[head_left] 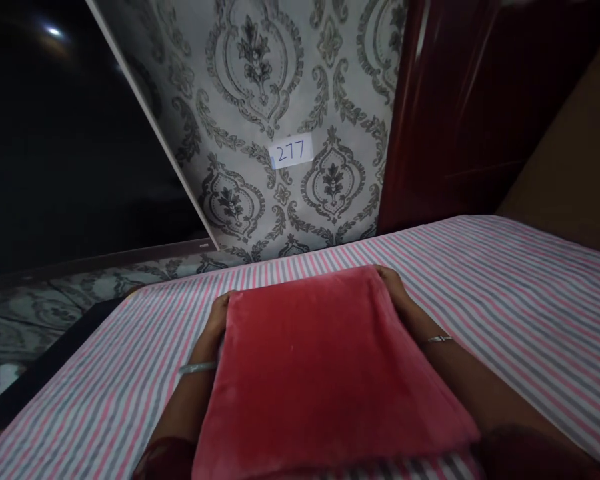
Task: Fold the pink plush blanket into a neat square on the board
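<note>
The head view shows, closest in and well behind the fingers, a dark red sleeve on the left arm and a matching one on the right. Between the forearms lies a folded red cloth, plush-looking, its near edge toward the wearer and its far corners at the fingers. Just behind the left fingers, a pale bangle circles the wrist; behind the right fingers sits a silvery bracelet. The fingers of the left hand grasp the cloth's far left corner, and those of the right hand grasp its far right corner; several fingertips are hidden by the fabric. Whether the red cloth rests on what is below or is held up, I cannot tell. Below and around both hands spreads a striped sheet in pink, grey and white, reaching well past the fingers. Beyond the left fingers stands a large dark screen; beyond the right ones, a glossy dark red panel. Straight ahead, between these, is a patterned wall bearing a paper label marked 277.
</note>
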A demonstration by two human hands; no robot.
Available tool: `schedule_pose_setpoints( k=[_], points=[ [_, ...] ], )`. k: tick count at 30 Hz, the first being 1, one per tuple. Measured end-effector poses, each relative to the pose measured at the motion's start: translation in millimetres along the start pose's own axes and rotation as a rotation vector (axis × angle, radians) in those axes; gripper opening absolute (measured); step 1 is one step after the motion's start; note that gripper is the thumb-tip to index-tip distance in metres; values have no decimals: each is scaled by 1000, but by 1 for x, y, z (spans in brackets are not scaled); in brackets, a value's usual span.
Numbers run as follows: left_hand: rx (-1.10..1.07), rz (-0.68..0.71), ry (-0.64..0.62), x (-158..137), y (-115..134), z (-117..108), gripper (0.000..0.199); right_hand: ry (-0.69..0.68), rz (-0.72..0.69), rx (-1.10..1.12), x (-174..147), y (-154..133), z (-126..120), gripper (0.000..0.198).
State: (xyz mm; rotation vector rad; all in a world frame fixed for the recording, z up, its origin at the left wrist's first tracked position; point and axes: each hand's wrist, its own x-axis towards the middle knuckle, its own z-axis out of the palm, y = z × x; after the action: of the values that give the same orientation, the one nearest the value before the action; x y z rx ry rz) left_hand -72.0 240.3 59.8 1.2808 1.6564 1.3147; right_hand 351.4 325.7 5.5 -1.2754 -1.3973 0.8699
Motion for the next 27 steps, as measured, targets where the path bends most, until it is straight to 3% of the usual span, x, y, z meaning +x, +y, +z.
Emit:
schedule_pose_setpoints(
  k=[4, 7, 9, 11, 15, 17, 21, 23, 27],
  points=[
    [-1, -54, 13, -13, 5, -7, 38, -81, -8, 35, -8, -11, -3, 35],
    [-100, -168, 127, -27, 8, -17, 31, -113, 5, 16, -24, -20, -17, 42],
    [-38, -212, 200, -38, 14, -23, 28, -92, 28, -73, -38, -29, -28, 48],
    [134, -126, 226, -53, 26, -24, 30, -49, 17, -157, -53, -44, -36, 52],
    [473, 354, 54, -99, 58, 1, 50, -115, -312, -376, -87, -84, -21, 61],
    [653, 497, -63, -123, 65, 23, 61, -187, -431, -550, -105, -93, -3, 65],
    [999, 394, -188, -154, 48, 55, 64, -249, -329, -803, -130, -74, 17, 65],
    [1082, 319, -202, -159, 35, 60, 64, -246, -275, -848, -133, -56, 16, 66],
    [1119, 296, -214, -161, 28, 60, 66, -236, -268, -854, -128, -36, 9, 69]
  ],
)
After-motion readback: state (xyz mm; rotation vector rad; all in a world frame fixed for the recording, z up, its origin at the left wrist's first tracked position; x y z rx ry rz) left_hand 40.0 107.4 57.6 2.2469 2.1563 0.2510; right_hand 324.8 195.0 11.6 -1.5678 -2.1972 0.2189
